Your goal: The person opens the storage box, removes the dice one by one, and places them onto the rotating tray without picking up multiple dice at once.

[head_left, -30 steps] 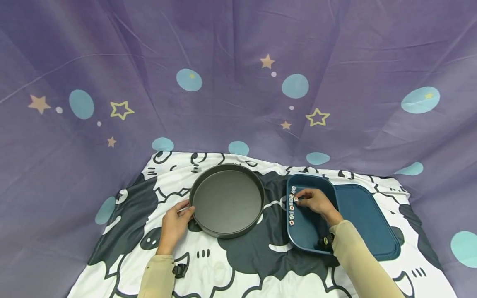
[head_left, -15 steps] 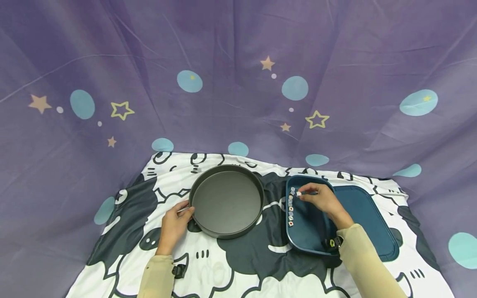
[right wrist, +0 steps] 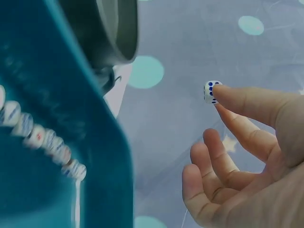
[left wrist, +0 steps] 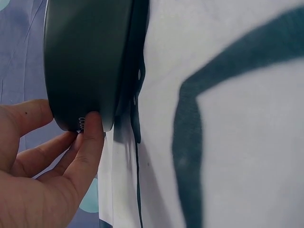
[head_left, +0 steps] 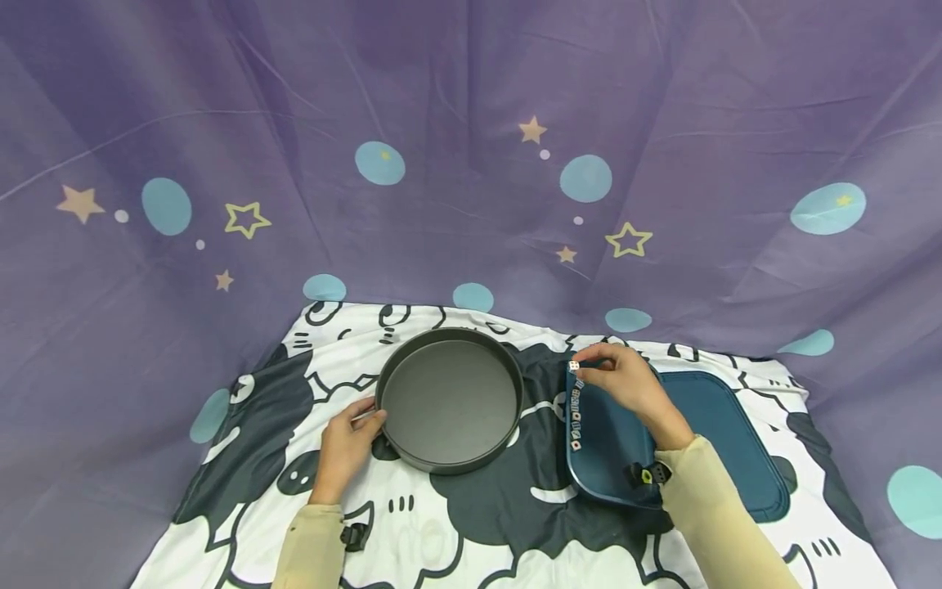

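Observation:
My left hand (head_left: 346, 446) holds the near left side of a round dark grey cake pan (head_left: 450, 401), its thumb at the rim and a finger on the outer wall (left wrist: 90, 61). In my right hand (head_left: 625, 380), thumb and index finger pinch a white die (right wrist: 212, 91) with blue dots; the other fingers are loosely bent. This die is at the far left corner of a deep blue box (head_left: 611, 446), above the rim. Inside, a row of several dice (head_left: 576, 421) lies along the left wall. The right hand covers the box's far part.
A flat blue lid-like panel (head_left: 728, 450) lies right of the box. Under everything is a black-and-white cartoon cloth (head_left: 412, 523). Behind it hangs a purple curtain (head_left: 456, 204) with stars and dots. The pan stands left of the box, with a cloth-covered gap between.
With the die pinched, my right hand rose off the row, shifted slightly right, then moved left and away to the box's far left corner. The left hand and pan stayed put.

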The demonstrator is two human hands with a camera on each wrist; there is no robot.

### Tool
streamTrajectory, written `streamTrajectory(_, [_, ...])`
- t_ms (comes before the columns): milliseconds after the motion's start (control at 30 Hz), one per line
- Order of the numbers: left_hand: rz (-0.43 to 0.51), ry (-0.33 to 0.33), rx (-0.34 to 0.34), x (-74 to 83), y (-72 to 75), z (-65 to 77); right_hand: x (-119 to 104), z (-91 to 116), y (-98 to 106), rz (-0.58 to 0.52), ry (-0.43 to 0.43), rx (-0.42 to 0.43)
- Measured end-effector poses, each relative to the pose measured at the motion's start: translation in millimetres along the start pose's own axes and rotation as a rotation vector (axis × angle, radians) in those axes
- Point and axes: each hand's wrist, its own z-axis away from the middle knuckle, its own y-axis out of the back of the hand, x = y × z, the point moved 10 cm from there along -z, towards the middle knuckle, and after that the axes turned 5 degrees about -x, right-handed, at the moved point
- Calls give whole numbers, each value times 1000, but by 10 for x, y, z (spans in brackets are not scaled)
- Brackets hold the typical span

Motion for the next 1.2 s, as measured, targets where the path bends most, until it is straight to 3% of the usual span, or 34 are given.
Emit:
streamTrajectory(567, [15,-9,23,-29,15,-9,-517,-353,-427,-90,78,-46])
streamTrajectory(900, [17,-4,20,-43,10,8,-672,-693,-847,-156,91,-66])
streamTrajectory(1200, [45,-23,44,-61,25,7,-774,-1009,-1258,-192,152,-71])
